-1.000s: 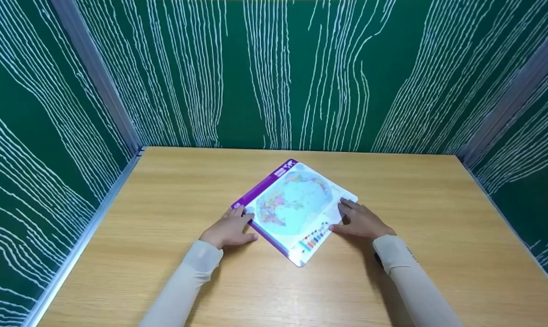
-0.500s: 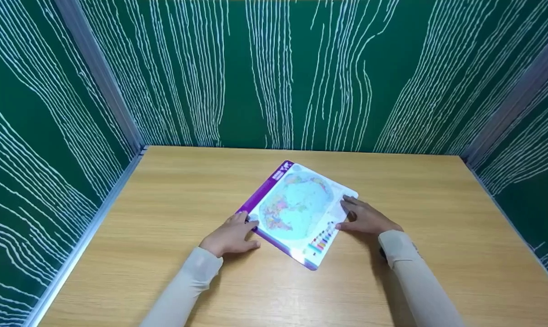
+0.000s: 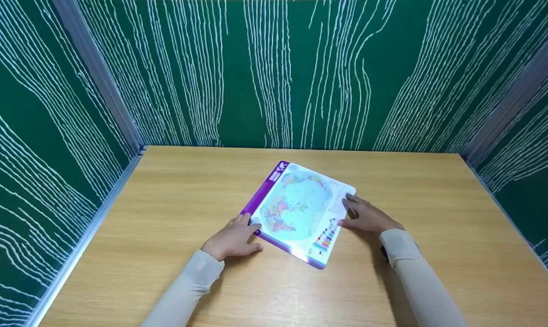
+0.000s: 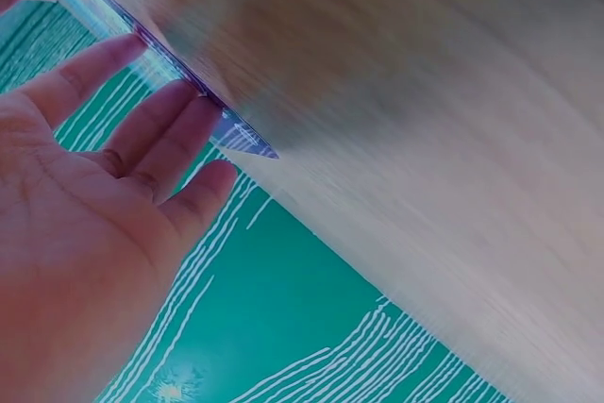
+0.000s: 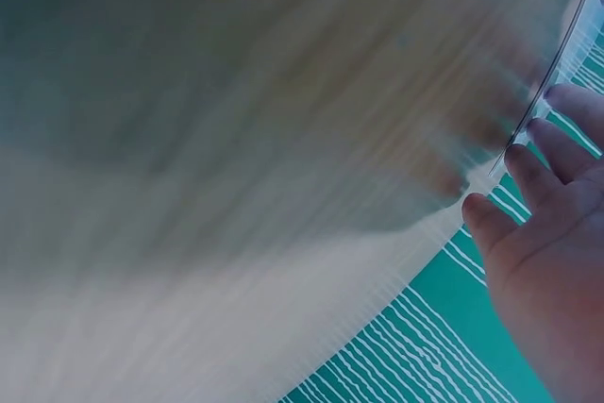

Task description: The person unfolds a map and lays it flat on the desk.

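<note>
A thin world map board (image 3: 296,209) with rounded corners and a purple border lies tilted on the wooden table in the head view. My left hand (image 3: 234,238) touches its left corner with the fingertips, thumb spread onto the tabletop. On the other side, my right hand (image 3: 371,217) rests fingertips along the right edge, beside the coloured legend. In the left wrist view the extended fingers of the left hand (image 4: 104,186) meet the board's edge (image 4: 247,137). The right wrist view has the right hand's fingers (image 5: 533,176) against the board's thin edge (image 5: 547,73).
The wooden table (image 3: 165,190) extends around the board on all sides. Green panels (image 3: 237,72) with white wavy lines stand behind it and at both sides. Metal posts (image 3: 103,77) mark the corners.
The map board has turned counterclockwise: its far corner shifted left and its near corner shifted right. Both hands moved slightly to the right, staying on its edges.
</note>
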